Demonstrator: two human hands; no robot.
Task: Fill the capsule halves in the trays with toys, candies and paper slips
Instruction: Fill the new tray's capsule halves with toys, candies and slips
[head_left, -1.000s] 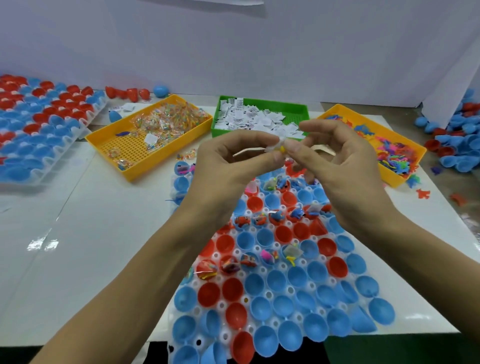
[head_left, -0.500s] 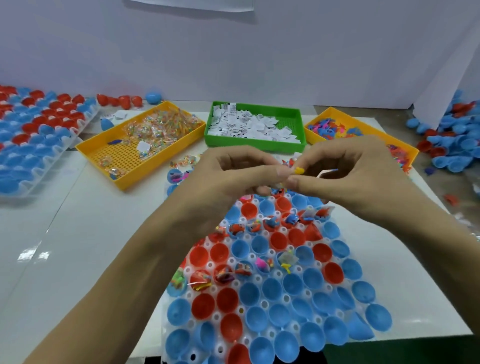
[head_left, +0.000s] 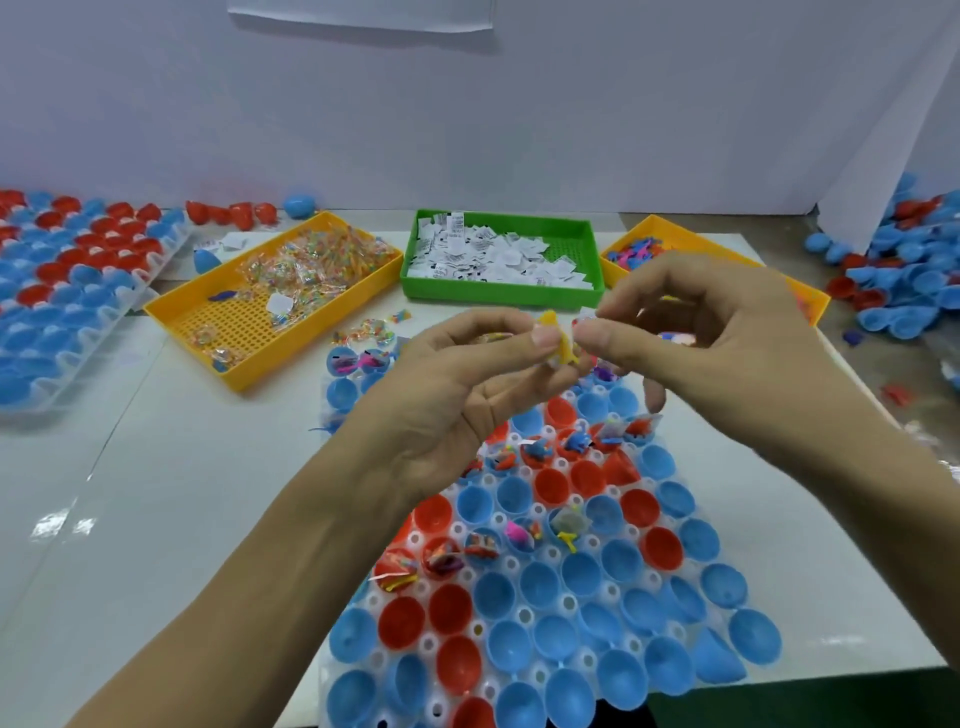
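A white tray (head_left: 511, 564) of red and blue capsule halves lies in front of me; some halves in its middle rows hold toys and candy, the nearer rows are bare. Above its far end my left hand (head_left: 467, 395) pinches a small yellow toy (head_left: 558, 340) between thumb and forefinger. My right hand (head_left: 696, 332) meets it, pinching a small white paper slip (head_left: 587, 315) against the toy. A yellow bin of wrapped candies (head_left: 270, 312), a green bin of paper slips (head_left: 501, 254) and a yellow bin of toys (head_left: 670, 244) stand behind.
A second tray of capsule halves (head_left: 72, 280) lies at the far left. Loose red and blue halves (head_left: 914, 291) are piled at the right beside a white panel. A few loose candies (head_left: 363, 332) lie by the tray's far corner.
Both hands have stayed together over the tray's far end, working the yellow toy and paper slip between their fingertips; the left palm has turned more upward.
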